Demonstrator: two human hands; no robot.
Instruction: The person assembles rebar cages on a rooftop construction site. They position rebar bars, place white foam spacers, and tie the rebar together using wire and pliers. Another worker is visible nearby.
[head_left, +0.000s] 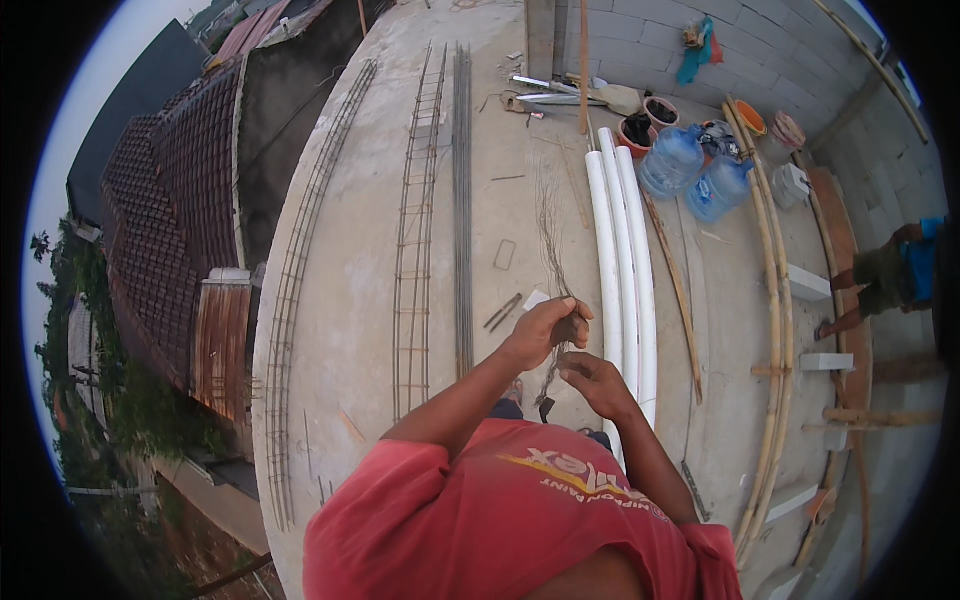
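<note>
A loose bundle of thin dark tie wire (551,235) stretches along the concrete in front of me and runs up to my hands. My left hand (548,330) has its fingers curled closed around the wire. Just below and to the right, my right hand (594,383) is closed in a pinch on the wire, close to the left fingertips. The lower end of the bundle trails down past my hands. Left of them, a pair of pincers (503,312) lies on the floor, and a small bent wire stirrup (505,254) lies farther off.
Three white pipes (617,260) lie to the right. Rebar cages (415,210) and straight rods (463,200) are at left, near the slab edge. Water jugs (672,160), buckets (751,118) and bamboo poles (772,330) stand or lie farther right. Another person (890,265) is at the far right.
</note>
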